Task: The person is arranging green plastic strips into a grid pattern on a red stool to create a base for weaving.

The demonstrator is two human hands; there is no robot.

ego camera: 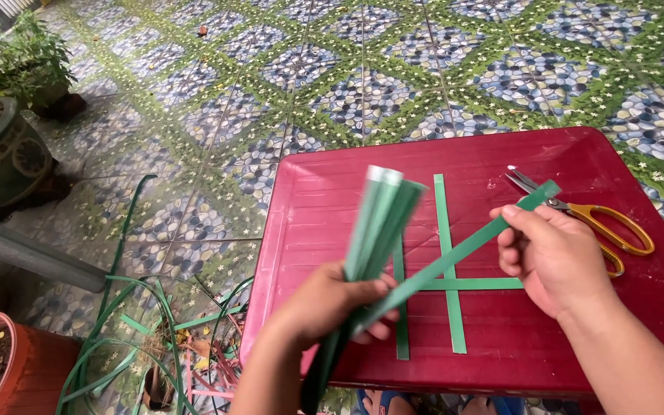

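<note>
Green strips (379, 219) are gripped as a bundle by the left hand (332, 303); one strip (463, 250) is pinched, seemingly fingertip-tight, by the right hand (551, 257) above the red worktop (324, 200).

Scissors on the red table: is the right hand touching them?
Cannot tell. In the head view the right hand overlaps the scissors, hiding any gap or contact.

Home patio: tiled floor (393, 69), potted plants (9, 115)
</note>
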